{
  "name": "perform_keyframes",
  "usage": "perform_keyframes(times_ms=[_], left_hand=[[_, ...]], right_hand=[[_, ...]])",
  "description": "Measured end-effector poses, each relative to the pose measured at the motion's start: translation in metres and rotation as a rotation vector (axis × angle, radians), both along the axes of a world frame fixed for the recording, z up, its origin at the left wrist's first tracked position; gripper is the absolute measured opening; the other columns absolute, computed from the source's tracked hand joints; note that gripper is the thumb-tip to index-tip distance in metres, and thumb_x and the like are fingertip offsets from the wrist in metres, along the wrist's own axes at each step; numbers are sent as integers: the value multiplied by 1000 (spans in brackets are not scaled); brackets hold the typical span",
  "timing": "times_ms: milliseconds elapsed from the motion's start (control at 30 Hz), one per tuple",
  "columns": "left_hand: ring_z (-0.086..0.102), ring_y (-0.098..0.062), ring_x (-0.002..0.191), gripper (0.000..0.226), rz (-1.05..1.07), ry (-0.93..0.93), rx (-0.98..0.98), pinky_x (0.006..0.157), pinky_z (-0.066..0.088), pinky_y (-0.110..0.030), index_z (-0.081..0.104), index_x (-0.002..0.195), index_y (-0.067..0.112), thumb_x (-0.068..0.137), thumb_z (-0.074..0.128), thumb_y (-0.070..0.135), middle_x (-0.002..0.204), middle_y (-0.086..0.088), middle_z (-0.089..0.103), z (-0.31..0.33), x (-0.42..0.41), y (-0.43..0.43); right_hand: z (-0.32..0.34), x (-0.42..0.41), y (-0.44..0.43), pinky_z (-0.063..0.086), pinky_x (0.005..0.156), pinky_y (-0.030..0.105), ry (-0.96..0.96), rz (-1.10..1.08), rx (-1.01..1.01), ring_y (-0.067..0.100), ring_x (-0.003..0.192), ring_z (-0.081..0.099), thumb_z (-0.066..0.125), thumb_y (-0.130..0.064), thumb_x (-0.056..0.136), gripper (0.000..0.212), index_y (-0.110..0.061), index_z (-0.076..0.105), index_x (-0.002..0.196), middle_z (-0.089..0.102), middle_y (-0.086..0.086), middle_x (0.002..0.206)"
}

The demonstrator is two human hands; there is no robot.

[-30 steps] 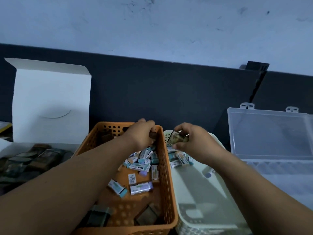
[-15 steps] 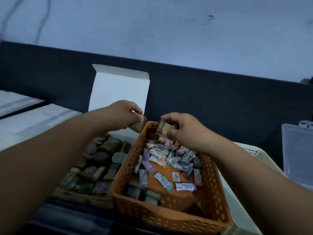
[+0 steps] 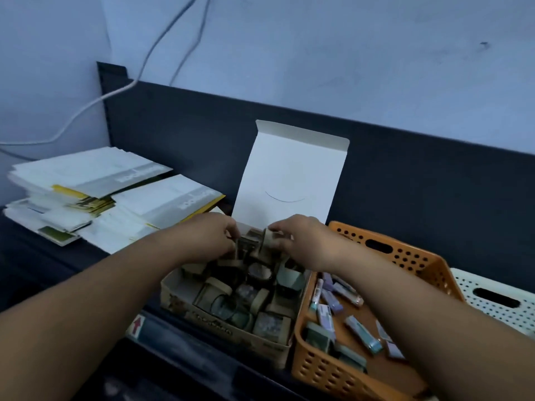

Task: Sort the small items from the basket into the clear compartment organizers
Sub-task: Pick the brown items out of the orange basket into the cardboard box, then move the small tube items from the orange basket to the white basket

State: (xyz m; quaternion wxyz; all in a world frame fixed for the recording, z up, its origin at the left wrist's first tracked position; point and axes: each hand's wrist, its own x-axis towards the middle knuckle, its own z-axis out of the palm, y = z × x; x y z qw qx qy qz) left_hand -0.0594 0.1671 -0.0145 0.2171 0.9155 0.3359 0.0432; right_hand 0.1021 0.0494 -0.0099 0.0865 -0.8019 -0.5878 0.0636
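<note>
left hand (image 3: 212, 237) pinching, contents unclear | right hand (image 3: 301, 241) grips block (image 3: 267, 241) | orange basket (image 3: 405, 256) beside

- Two hands: left hand (image 3: 212, 237) and right hand (image 3: 301, 241), mid-frame.
- One orange basket (image 3: 405, 256), lower right.
- One white perforated basket (image 3: 492, 299), right edge.
- One open cardboard box (image 3: 220, 325), its white lid (image 3: 289, 175) raised, centre.
- Small wrapped pieces in the box: too many and too blurred to count.
- About ten small packets (image 3: 362, 331) in the orange basket.
- Two stacks of papers (image 3: 115, 195), left.
- Two cables (image 3: 162, 50), upper left.
</note>
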Motion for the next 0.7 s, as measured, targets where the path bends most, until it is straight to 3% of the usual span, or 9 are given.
perform_keyframes(times_ms=[133, 233, 300, 400, 500, 600, 700], left_hand=[[58, -19, 101, 32, -4, -73, 3, 81, 49, -30, 56, 123, 30, 93, 50, 22, 127, -1, 52, 9, 8, -6], [54, -15, 104, 33, -79, -118, -9, 82, 47, -28, 54, 124, 32, 91, 55, 29, 130, 1, 50, 11, 23, -16], [52, -14, 110, 34, -142, -131, -21, 87, 46, -29, 53, 125, 34, 91, 56, 33, 133, 4, 50, 10, 37, -26], [51, -13, 114, 37, -236, -159, -34, 91, 43, -28, 51, 127, 35, 91, 56, 36, 136, 7, 48, 9, 55, -45], [48, -14, 119, 45, -328, -155, -34, 91, 39, -27, 45, 136, 30, 93, 55, 39, 142, 7, 43, 6, 73, -65], [43, -19, 128, 58, -401, -45, 91, 103, 36, -35, 37, 144, 24, 93, 51, 49, 146, 2, 41, -3, 87, -80], [33, -18, 138, 67, -421, 77, 254, 113, 19, -43, 28, 148, 21, 93, 41, 57, 152, 1, 35, -13, 93, -85]], right_hand=[[1, 10, -11, 51, 88, 43, -126, -75, -122, 28, 109, 54, 48, -23, 95, 36, -30, 54, 129, 58, 5, 122], [-1, 16, -28, 55, 84, 41, 52, -99, -128, 19, 90, 63, 49, -24, 95, 36, -36, 53, 130, 59, -3, 123], [4, 26, -39, 52, 91, 38, 120, -162, 42, 19, 102, 61, 52, -25, 96, 39, -32, 51, 134, 53, -3, 132], [12, 45, -64, 48, 92, 34, 97, -265, 174, 18, 111, 57, 56, -22, 94, 30, -27, 58, 124, 58, -3, 121], [8, 58, -98, 45, 91, 29, 46, -342, -39, 16, 115, 54, 59, -31, 93, 36, -27, 55, 129, 57, -5, 129], [-5, 62, -123, 47, 94, 34, 9, -389, -265, 15, 109, 55, 59, -35, 91, 43, -32, 51, 134, 56, -6, 129], [-16, 62, -136, 48, 92, 31, -51, -396, -332, 15, 109, 52, 63, -33, 88, 54, -33, 44, 139, 52, -4, 131]])
